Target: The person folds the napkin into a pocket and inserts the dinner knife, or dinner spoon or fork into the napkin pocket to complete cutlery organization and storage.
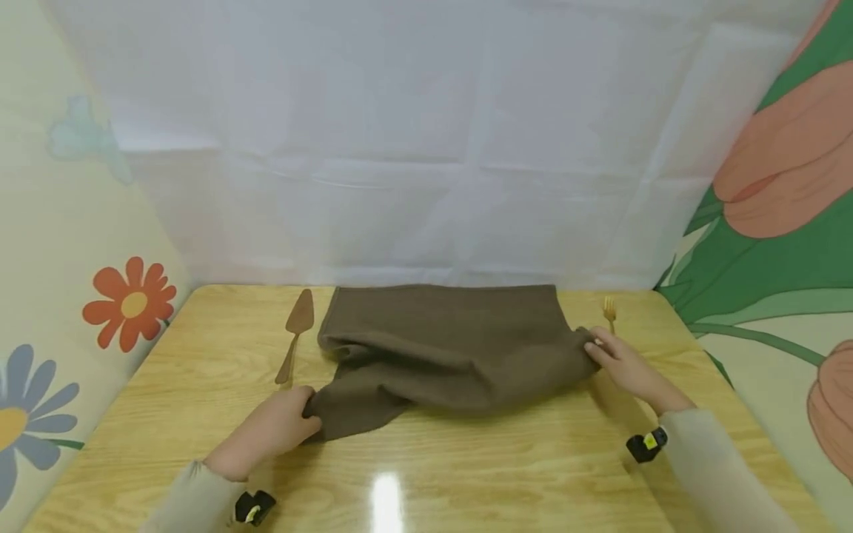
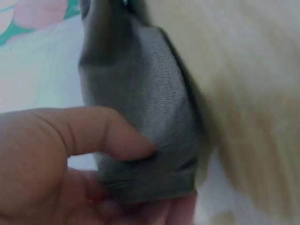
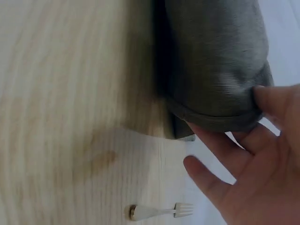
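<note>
A dark brown cloth (image 1: 446,318) spreads over the back middle of the table, its front part lifted and wrinkled into folds. Its near left corner is pinched between the thumb and fingers of my left hand (image 1: 276,429); the left wrist view shows the thumb (image 2: 126,140) on top of the fabric. On the other side my right hand (image 1: 629,370) grips the cloth's right edge, raised a little off the wood. In the right wrist view the thumb presses one face of the cloth (image 3: 215,70), with fingers behind it.
A cake server (image 1: 300,318) lies left of the cloth, blade toward the back. To the right a small gold fork (image 1: 609,309) lies near my right hand. The wooden table (image 1: 453,466) meets a white sheet (image 1: 426,148) at the back; flower-printed panels stand at both sides.
</note>
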A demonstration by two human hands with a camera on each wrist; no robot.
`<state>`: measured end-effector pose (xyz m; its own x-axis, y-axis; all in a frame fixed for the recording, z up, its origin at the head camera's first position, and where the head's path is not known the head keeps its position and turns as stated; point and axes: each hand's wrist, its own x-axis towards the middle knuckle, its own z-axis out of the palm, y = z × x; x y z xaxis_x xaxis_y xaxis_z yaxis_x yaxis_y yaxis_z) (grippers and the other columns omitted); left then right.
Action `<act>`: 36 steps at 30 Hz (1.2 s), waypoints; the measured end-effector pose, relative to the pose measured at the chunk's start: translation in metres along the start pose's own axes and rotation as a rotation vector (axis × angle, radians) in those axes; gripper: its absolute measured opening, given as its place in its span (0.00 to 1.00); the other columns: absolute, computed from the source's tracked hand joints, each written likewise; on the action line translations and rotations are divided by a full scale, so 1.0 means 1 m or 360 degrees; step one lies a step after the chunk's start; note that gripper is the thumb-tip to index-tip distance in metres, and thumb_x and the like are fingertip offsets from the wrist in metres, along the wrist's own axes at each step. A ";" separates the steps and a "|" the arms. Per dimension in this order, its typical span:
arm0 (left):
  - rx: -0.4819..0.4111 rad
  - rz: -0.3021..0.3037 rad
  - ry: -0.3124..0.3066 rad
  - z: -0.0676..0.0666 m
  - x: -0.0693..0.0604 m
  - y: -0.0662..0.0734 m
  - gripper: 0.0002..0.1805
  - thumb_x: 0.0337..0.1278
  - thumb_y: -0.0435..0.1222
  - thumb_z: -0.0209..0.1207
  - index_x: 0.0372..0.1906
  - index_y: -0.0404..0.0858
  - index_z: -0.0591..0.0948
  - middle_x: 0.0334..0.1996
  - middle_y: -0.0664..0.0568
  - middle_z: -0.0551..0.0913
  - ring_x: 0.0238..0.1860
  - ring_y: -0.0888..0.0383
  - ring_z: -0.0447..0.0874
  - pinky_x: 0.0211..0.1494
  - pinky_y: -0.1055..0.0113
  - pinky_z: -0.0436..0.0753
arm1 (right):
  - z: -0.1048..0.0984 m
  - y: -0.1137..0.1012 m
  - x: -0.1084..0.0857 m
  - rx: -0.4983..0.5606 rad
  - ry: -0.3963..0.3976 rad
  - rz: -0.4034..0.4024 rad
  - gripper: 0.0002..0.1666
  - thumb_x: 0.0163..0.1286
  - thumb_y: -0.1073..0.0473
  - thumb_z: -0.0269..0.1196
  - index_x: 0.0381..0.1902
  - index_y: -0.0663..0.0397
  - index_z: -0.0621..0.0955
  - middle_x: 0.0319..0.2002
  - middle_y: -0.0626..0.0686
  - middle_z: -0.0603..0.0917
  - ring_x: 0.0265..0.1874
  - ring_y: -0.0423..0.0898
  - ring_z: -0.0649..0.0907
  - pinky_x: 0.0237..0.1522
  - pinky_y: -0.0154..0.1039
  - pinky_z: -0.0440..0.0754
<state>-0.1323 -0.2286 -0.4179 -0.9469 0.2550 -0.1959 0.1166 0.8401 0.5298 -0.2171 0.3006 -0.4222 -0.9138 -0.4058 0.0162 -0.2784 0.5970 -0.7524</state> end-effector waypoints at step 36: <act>-0.0739 0.0180 -0.0517 -0.010 -0.020 -0.022 0.23 0.81 0.44 0.48 0.65 0.33 0.76 0.40 0.44 0.80 0.28 0.62 0.74 0.30 0.68 0.77 | -0.010 -0.006 -0.035 0.0299 -0.0595 0.0704 0.51 0.73 0.58 0.64 0.77 0.74 0.46 0.54 0.69 0.79 0.41 0.57 0.86 0.36 0.49 0.88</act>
<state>-0.1193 -0.2570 -0.4173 -0.7871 0.5266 -0.3212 -0.0014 0.5192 0.8547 -0.1863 0.3180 -0.4118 -0.7557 -0.3831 -0.5312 0.1919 0.6459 -0.7389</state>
